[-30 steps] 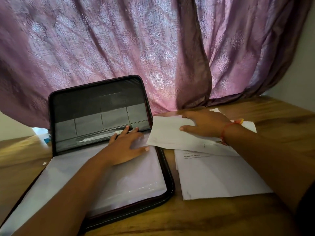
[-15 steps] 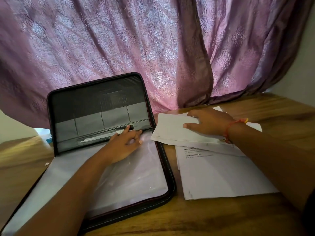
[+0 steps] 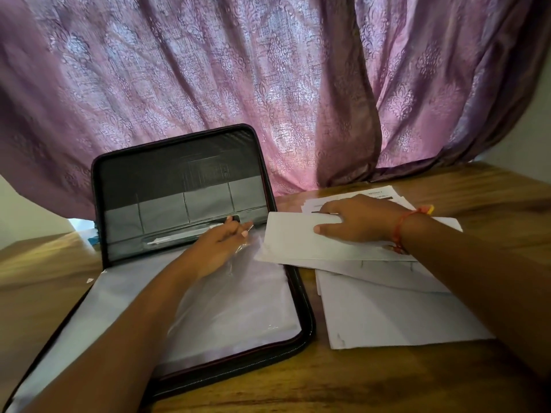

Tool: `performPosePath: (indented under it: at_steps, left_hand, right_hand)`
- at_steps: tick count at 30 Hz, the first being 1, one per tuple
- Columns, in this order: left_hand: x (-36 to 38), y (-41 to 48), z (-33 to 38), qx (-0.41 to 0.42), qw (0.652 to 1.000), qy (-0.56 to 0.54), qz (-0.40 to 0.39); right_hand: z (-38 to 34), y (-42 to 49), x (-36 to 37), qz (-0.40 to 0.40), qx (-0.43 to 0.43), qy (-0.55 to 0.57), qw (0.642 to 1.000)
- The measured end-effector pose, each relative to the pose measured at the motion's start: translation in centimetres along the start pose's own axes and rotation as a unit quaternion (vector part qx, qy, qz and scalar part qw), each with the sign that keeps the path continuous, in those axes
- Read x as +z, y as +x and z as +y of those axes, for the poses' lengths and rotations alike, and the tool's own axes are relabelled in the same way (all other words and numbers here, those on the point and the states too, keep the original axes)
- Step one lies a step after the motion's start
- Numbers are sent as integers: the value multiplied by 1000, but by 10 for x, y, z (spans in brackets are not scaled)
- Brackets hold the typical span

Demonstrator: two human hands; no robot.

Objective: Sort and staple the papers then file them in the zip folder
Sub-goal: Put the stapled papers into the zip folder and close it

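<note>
At frame centre-right the right hand (image 3: 360, 220) grips a paper bundle (image 3: 301, 239), long axis running left-right, its left end overlapping the open zip folder (image 3: 190, 263), where the left hand (image 3: 220, 248) pinches a clear sleeve (image 3: 238, 296).

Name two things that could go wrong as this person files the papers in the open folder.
The right hand holds a set of papers hanging over the folder's rim; its corner might catch and crease. The left hand lifts only a corner of the clear sleeve, so sheets could slide on top instead of inside.
</note>
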State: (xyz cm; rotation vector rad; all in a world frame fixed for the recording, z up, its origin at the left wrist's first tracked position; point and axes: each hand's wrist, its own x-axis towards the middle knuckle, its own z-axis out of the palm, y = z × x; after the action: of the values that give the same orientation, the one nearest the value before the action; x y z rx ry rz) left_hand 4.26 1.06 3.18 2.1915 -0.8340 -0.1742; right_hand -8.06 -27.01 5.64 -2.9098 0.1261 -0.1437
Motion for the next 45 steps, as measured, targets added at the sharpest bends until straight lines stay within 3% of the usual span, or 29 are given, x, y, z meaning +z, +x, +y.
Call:
performPosePath:
  at_steps: [10, 18, 21, 28, 36, 41, 45]
  left_hand:
    - [0, -4, 7, 16, 1000, 4, 11]
    - [-1, -7, 7, 29, 999, 2, -38]
    - [-1, -7, 11, 18, 997, 58, -42]
    - [-5, -14, 22, -20, 989, 133, -66]
    - [-5, -12, 22, -2, 957, 257, -137]
    - [-3, -11, 23, 9, 936, 312, -163]
    - [-4, -9, 17, 3, 945, 294, -143]
  right_hand:
    - [-12, 2, 7, -90, -53, 6, 995]
    - [-37, -6, 9, -96, -140, -10, 985]
    - [-42, -9, 11, -84, -160, -18, 983]
    - [-49, -16, 9, -44, -150, -71, 985]
    - [-35, -9, 13, -31, -84, -126, 988]
    - [-44, -13, 11, -45, -114, -104, 987]
    - [-49, -15, 13, -54, -140, -80, 985]
